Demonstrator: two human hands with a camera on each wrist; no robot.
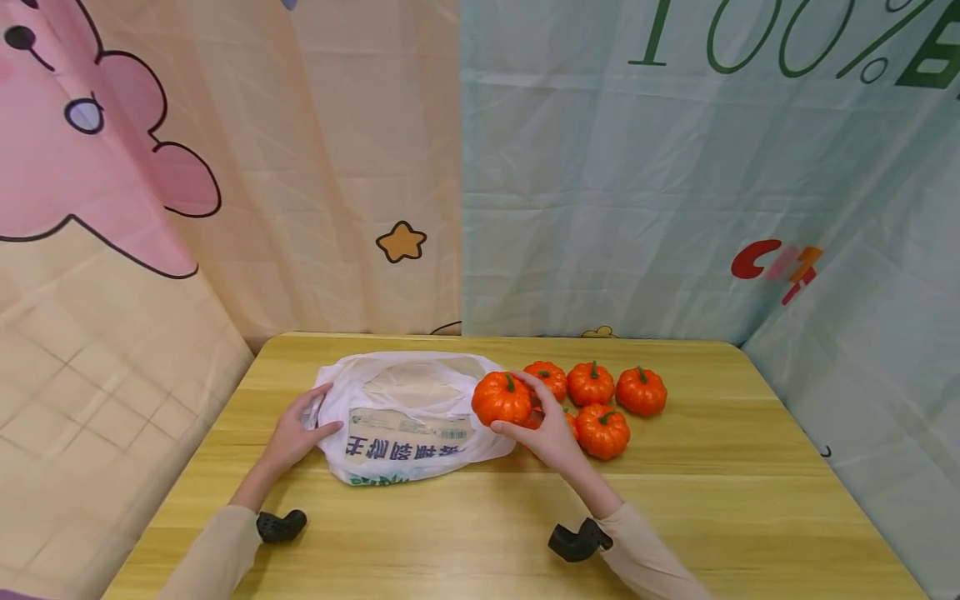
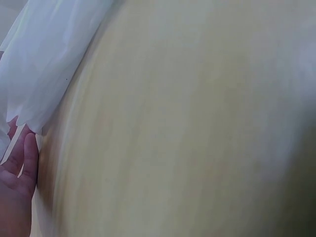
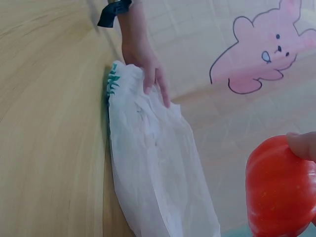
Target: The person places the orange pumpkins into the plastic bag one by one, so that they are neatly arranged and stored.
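Note:
My right hand grips a small orange pumpkin with a green stem between thumb and fingers, just above the right end of a white plastic bag. Up close in the right wrist view, the pumpkin shows a glossy ribbed side under the thumb. The bag lies on the table with its mouth spread and dark printing on its front. At the bag's left end, my left hand touches the plastic with fairly straight fingers, thumb and fingers apart. In the left wrist view, the plastic partly hides those fingers.
Several more pumpkins stand clustered right of the bag, some partly hidden behind my right hand. The wooden table meets printed curtains at its back edge. Black wrist mounts sit on both forearms.

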